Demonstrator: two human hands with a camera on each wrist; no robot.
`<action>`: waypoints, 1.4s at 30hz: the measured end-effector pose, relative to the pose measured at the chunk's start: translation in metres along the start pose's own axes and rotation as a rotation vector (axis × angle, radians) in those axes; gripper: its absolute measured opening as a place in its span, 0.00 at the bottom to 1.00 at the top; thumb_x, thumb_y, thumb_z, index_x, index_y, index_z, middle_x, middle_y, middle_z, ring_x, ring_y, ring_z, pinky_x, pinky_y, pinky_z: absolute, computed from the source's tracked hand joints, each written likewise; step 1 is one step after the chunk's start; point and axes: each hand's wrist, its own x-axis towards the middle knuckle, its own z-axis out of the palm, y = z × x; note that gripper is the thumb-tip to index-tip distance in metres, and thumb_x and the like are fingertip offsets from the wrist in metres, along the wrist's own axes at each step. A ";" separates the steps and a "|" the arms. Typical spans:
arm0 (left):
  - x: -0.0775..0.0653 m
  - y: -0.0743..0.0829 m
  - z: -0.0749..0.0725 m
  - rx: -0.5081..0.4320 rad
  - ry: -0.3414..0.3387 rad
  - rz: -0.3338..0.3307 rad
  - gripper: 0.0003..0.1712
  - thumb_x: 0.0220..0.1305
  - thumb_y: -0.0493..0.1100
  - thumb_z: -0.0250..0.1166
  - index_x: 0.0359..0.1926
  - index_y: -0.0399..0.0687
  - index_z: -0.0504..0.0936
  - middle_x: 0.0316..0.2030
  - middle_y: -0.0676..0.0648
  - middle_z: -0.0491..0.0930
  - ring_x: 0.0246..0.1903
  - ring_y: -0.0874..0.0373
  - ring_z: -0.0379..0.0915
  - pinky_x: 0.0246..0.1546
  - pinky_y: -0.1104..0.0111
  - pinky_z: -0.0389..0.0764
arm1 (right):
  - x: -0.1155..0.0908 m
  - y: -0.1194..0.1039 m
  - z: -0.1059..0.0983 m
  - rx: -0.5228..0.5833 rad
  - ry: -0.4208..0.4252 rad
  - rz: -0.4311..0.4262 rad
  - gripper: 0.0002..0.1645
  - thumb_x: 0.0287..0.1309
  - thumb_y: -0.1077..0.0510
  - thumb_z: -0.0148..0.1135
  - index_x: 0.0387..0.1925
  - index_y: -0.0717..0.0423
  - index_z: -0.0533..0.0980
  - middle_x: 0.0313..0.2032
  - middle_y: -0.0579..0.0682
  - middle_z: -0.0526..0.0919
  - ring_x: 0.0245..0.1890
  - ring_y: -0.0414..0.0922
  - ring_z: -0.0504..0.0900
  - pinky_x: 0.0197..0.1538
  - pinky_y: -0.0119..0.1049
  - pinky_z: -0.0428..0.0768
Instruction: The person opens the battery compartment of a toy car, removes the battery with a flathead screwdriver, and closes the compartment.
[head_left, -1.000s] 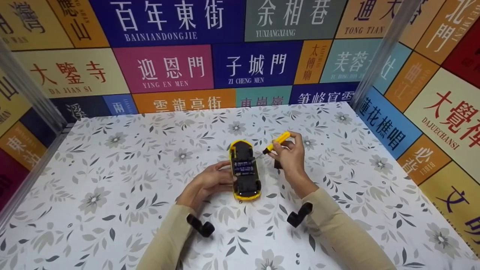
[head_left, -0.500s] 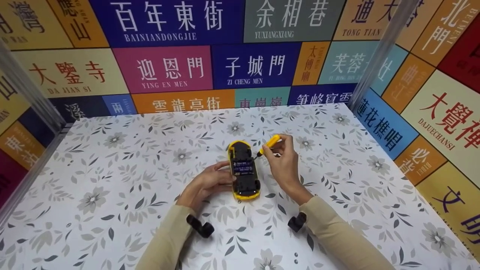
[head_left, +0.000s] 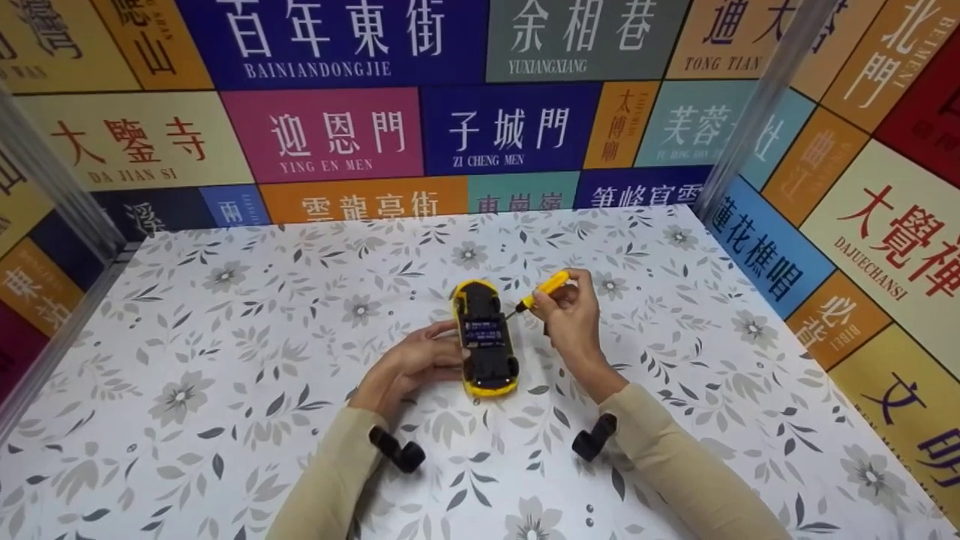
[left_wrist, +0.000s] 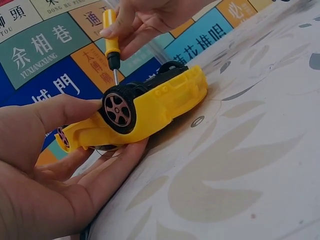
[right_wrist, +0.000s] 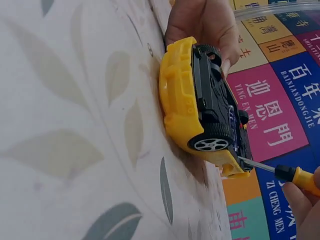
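A yellow toy car [head_left: 489, 367] lies upside down, its black underside up. Dark blue printed pieces that look like batteries [head_left: 484, 334] show in the middle of that underside. My left hand [head_left: 414, 365] grips the car from the left; in the left wrist view the thumb is at a wheel [left_wrist: 119, 110] and the fingers are under the body. Between thumb and fingers, my right hand [head_left: 574, 319] holds a yellow screwdriver [head_left: 553, 285] with a black collar. Its metal shaft [right_wrist: 257, 164] slants down to the car's right edge; the exact contact of the tip is hard to see.
A white tablecloth [head_left: 225, 337] with grey leaves and flowers covers the table. Behind it and at the sides stand panels [head_left: 322, 135] of coloured signs. Clear upright posts [head_left: 750, 127] stand at the back corners. Black wrist cameras [head_left: 397, 448] sit on both sleeves.
The right hand has shifted slightly left and down with the screwdriver, whose handle tilted steeper and then leaned back right. The left hand and car have stayed nearly still.
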 end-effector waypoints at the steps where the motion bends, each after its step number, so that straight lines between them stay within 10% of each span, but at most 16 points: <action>1: 0.000 0.000 0.000 -0.005 -0.005 0.002 0.40 0.61 0.24 0.59 0.74 0.40 0.59 0.49 0.41 0.84 0.34 0.57 0.84 0.51 0.55 0.86 | 0.003 -0.001 -0.001 0.033 0.019 0.054 0.20 0.65 0.68 0.60 0.53 0.56 0.65 0.40 0.57 0.78 0.40 0.45 0.86 0.46 0.32 0.88; 9: 0.003 0.002 0.001 -0.027 -0.015 -0.020 0.41 0.61 0.23 0.58 0.74 0.43 0.58 0.39 0.48 0.83 0.31 0.57 0.83 0.47 0.57 0.87 | 0.012 0.004 -0.010 0.131 0.114 0.245 0.19 0.66 0.68 0.59 0.54 0.56 0.65 0.43 0.58 0.78 0.33 0.39 0.86 0.41 0.30 0.89; 24: 0.003 0.003 0.005 -0.020 0.023 -0.016 0.41 0.60 0.25 0.58 0.74 0.42 0.59 0.33 0.48 0.85 0.29 0.58 0.83 0.43 0.58 0.88 | -0.013 -0.018 -0.015 -0.189 -0.041 -0.248 0.20 0.61 0.64 0.67 0.52 0.59 0.70 0.42 0.57 0.80 0.42 0.51 0.87 0.42 0.30 0.89; 42: 0.000 0.002 0.003 -0.003 0.063 -0.025 0.42 0.59 0.25 0.60 0.74 0.43 0.61 0.54 0.38 0.82 0.32 0.57 0.84 0.49 0.56 0.88 | -0.023 -0.012 0.003 -0.408 -0.028 -0.397 0.18 0.60 0.63 0.67 0.49 0.58 0.72 0.34 0.56 0.85 0.33 0.47 0.86 0.34 0.26 0.82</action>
